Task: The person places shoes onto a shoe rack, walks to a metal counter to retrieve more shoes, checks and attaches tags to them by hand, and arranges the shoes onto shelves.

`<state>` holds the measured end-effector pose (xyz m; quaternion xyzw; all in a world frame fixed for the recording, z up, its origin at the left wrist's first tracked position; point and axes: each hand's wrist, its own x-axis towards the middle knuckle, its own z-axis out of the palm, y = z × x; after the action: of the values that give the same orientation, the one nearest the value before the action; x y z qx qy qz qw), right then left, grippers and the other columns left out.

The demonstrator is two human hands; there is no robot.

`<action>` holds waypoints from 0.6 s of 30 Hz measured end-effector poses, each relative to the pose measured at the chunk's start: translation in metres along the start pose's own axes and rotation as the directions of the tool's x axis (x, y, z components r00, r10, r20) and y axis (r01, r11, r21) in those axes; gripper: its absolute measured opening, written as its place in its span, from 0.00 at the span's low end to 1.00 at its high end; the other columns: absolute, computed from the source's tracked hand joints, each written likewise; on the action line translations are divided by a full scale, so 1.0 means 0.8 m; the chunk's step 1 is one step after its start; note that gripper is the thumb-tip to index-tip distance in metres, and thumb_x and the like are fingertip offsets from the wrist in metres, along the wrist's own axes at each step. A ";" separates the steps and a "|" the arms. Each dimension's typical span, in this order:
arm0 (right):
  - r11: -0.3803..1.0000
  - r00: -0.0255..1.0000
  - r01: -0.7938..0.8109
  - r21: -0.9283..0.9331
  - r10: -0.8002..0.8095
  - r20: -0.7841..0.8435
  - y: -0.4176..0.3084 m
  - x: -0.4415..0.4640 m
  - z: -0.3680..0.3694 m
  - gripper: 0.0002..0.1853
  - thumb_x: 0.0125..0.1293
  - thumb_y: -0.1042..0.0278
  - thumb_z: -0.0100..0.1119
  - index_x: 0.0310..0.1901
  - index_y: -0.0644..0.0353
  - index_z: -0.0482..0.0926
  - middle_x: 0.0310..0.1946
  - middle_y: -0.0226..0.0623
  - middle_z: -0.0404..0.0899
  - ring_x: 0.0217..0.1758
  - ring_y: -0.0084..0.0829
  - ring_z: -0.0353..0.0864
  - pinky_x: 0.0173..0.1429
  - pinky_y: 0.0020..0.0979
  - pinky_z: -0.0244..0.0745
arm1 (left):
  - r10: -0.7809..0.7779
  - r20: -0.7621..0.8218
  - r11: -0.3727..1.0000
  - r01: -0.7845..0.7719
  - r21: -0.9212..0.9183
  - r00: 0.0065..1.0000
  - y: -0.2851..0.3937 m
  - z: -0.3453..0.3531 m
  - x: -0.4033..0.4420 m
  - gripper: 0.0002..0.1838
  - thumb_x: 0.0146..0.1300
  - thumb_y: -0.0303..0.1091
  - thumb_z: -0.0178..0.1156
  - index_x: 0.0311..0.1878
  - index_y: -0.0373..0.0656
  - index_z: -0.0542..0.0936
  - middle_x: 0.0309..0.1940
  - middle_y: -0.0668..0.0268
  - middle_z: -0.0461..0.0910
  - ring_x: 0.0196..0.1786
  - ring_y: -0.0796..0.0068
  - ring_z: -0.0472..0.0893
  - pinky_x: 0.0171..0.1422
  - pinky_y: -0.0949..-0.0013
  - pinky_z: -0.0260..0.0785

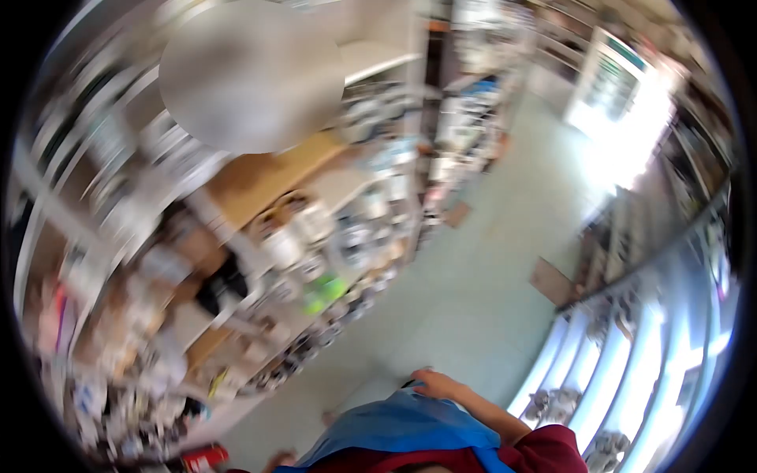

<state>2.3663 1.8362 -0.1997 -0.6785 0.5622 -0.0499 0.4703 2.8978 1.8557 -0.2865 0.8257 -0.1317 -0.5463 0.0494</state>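
- Right hand (432, 383): near, at the front of the person wearing the blue apron (371, 430); the hand lies at the apron's far edge, fingers bent toward the left. Its grip looks partly curled; whether it has hold of the cloth or of a small dark patch beside it cannot be told.
- Left hand (281, 460): near, just beside the apron's left edge, blurred and only partly in view; how far its grip is open, and what it may hold, cannot be told.
- Apron: near, spread over the front of the maroon top (552, 448), between the two hands.
- Shelving (382, 68), left: tiers packed with blurred goods, running from near to far. Discernible are a wood-coloured board (272, 185), pale containers (314, 222), a bright green item (325, 292) and a black item (223, 285).
- Red item (206, 458): near left, low beside the shelving.
- Floor (441, 303): a pale green aisle with a brown flat piece (550, 281) at its right side and a smaller brown piece (457, 214) farther off, at the left side.
- Lit display case (615, 375), right: glowing shelves bearing small greyish objects (553, 404).
- White-framed door (609, 83): far right, beside strong daylight.
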 end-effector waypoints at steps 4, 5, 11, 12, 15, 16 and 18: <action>0.942 0.920 -0.330 0.065 0.336 -0.201 0.145 -0.085 -0.122 0.27 0.63 0.51 0.56 0.59 0.58 0.70 0.52 0.52 0.75 0.57 0.49 0.74 0.59 0.43 0.70 | 0.281 0.227 0.861 -0.350 0.370 0.932 0.185 0.169 0.013 0.28 0.67 0.52 0.49 0.62 0.42 0.67 0.47 0.54 0.76 0.48 0.57 0.76 0.55 0.58 0.70; 0.935 0.893 -0.346 0.081 0.355 -0.275 0.152 -0.101 -0.168 0.26 0.63 0.53 0.56 0.59 0.58 0.70 0.52 0.50 0.76 0.57 0.48 0.74 0.59 0.44 0.70 | 0.328 0.272 0.809 -0.418 0.413 0.905 0.231 0.207 0.004 0.28 0.67 0.52 0.49 0.61 0.42 0.67 0.46 0.54 0.76 0.48 0.57 0.77 0.55 0.58 0.70; 0.954 0.837 -0.206 0.217 0.287 -0.466 0.301 -0.091 -0.383 0.24 0.64 0.55 0.56 0.58 0.59 0.71 0.51 0.49 0.76 0.55 0.48 0.75 0.58 0.42 0.71 | 0.414 0.427 0.588 -0.595 0.548 0.804 0.443 0.412 -0.043 0.25 0.64 0.50 0.52 0.56 0.41 0.70 0.45 0.52 0.77 0.47 0.53 0.77 0.54 0.56 0.70; 0.953 0.826 -0.161 0.256 0.272 -0.494 0.342 -0.084 -0.411 0.23 0.64 0.55 0.57 0.57 0.59 0.72 0.49 0.49 0.77 0.53 0.47 0.76 0.57 0.41 0.72 | 0.397 0.437 0.564 -0.590 0.578 0.807 0.471 0.445 -0.047 0.25 0.64 0.49 0.52 0.56 0.41 0.71 0.45 0.51 0.78 0.47 0.52 0.77 0.54 0.56 0.70; 0.903 0.687 -0.246 0.352 0.419 -0.594 0.493 -0.094 -0.468 0.21 0.64 0.58 0.57 0.55 0.60 0.74 0.48 0.48 0.78 0.52 0.46 0.77 0.56 0.39 0.72 | 0.318 0.465 0.466 -0.564 0.682 0.826 0.558 0.554 -0.041 0.23 0.63 0.48 0.53 0.53 0.40 0.73 0.44 0.50 0.78 0.46 0.50 0.77 0.53 0.55 0.70; 0.885 0.559 -0.289 0.366 0.466 -0.686 0.563 -0.105 -0.459 0.19 0.64 0.59 0.56 0.52 0.61 0.75 0.47 0.48 0.78 0.50 0.46 0.77 0.53 0.39 0.73 | 0.289 0.473 0.418 -0.554 0.720 0.832 0.590 0.595 -0.038 0.23 0.62 0.48 0.53 0.52 0.40 0.73 0.44 0.50 0.78 0.46 0.49 0.77 0.53 0.54 0.70; 0.722 0.367 -0.446 0.529 0.687 -0.628 0.637 -0.171 -0.465 0.13 0.62 0.61 0.55 0.40 0.64 0.76 0.39 0.46 0.79 0.44 0.48 0.78 0.47 0.41 0.73 | 0.227 0.495 0.291 -0.544 0.787 0.838 0.658 0.683 -0.034 0.22 0.61 0.47 0.54 0.50 0.40 0.74 0.44 0.49 0.79 0.46 0.48 0.77 0.52 0.54 0.70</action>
<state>1.7297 1.7687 -0.2850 -0.2721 0.8955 -0.2541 0.2439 2.3014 1.3913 -0.3615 0.5675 -0.6093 -0.4686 -0.2952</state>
